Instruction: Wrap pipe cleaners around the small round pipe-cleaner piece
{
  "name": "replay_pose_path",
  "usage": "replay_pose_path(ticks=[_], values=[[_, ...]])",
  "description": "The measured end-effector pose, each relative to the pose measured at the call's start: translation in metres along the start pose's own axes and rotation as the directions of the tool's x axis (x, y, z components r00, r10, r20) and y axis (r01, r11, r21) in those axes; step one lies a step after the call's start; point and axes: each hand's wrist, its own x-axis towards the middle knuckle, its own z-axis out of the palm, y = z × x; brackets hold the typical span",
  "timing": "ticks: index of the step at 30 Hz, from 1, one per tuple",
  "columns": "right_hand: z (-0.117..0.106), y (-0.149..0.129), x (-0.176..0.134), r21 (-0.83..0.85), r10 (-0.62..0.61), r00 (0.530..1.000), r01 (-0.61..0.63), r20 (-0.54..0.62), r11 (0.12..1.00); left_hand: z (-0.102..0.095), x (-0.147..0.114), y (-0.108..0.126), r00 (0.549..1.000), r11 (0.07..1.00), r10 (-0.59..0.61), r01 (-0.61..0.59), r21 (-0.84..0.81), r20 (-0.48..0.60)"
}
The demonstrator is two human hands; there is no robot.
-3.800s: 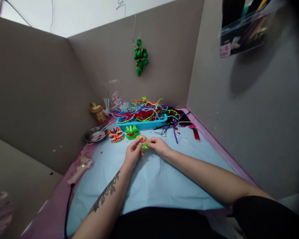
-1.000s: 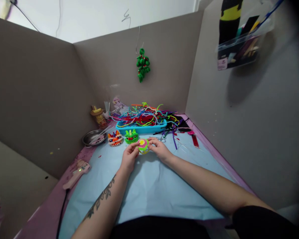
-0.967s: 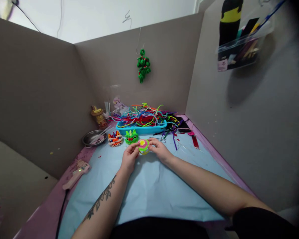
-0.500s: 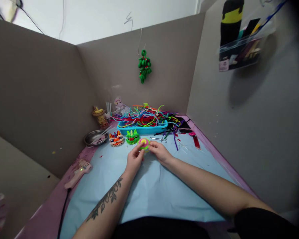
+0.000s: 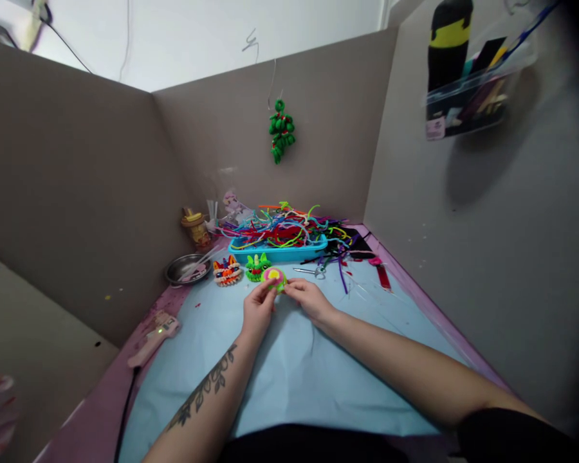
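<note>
A small round coil of pipe cleaner, yellow in the middle with pink and yellow-green rings, is held up above the blue cloth. My left hand pinches its left and lower side between thumb and fingers. At its right edge, the thumb and fingertips of my right hand are closed on the rim. Just behind the coil stand a green animal-head figure and an orange and white one. A pair of scissors lies behind my right hand.
A blue tray heaped with colourful pipe cleaners stands at the back. At left are a metal bowl, a cup and a pink glue gun with a cord. Grey partitions enclose the table.
The coil has shifted slightly left and tilted, showing more of its green side. Both hands keep their pinch on it. The whole view has moved a little.
</note>
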Motion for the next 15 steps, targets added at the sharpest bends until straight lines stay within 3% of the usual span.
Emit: replay_pose_path(ticks=[5, 10, 15], values=[[0.001, 0.001, 0.002, 0.079, 0.060, 0.998, -0.061, 0.007, 0.995, 0.002, -0.002, 0.002, 0.999, 0.994, 0.037, -0.040, 0.099, 0.034], [-0.002, -0.005, 0.002, -0.195, -0.166, 0.981, 0.145, -0.099, 0.970, 0.004, -0.004, 0.005, 1.000, 0.997, -0.013, 0.012, 0.074, 0.014], [-0.003, -0.012, 0.002, -0.337, -0.322, 0.942, 0.274, -0.095, 0.901, 0.005, -0.003, 0.006, 0.996, 0.996, -0.087, 0.087, -0.014, 0.003]])
